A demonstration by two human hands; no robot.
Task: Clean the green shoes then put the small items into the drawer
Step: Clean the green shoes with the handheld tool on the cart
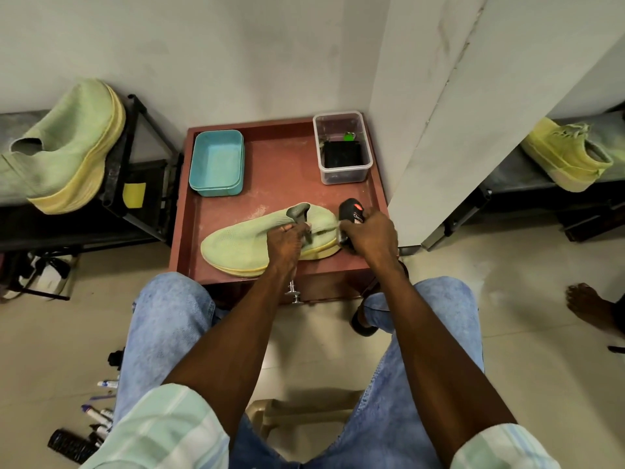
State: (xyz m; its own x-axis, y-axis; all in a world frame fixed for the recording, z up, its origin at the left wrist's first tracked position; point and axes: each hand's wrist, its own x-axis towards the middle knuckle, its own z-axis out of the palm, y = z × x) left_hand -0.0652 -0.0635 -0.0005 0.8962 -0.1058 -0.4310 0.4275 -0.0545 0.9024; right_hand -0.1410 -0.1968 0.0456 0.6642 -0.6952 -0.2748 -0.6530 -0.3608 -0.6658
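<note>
Green shoes in view: three. One pale green knit shoe with a yellow foam sole point(72, 147) tilted on the black metal rack point(142, 130) at far left; a yellow sticky note point(134, 195) on the shelf below it. Floor bottom left: a black ridged cylinder point(69, 446) plus a scatter of pens and markers point(98, 416), count unclear. Centre: low reddish-brown wooden table with raised rim point(184, 211), dusty top, one drawer knob point(293, 292) at its front. On it: one teal plastic tray point(216, 162) rear left, one clear plastic box point(342, 147) rear right holding a black item and a small green one. Second pale green knit shoe point(243, 243) lies on its side at the front of the table, toe left. Left hand point(287, 242) pinches its collar near the grey heel tab. Right hand point(370, 233) wrapped round a black bottle with a red label point(351, 211), touching the shoe's heel. Third shoe, yellow-green point(568, 154), on a shelf far right. White walls, cream tiled floor, a bare foot point(588, 301) at right edge.
</note>
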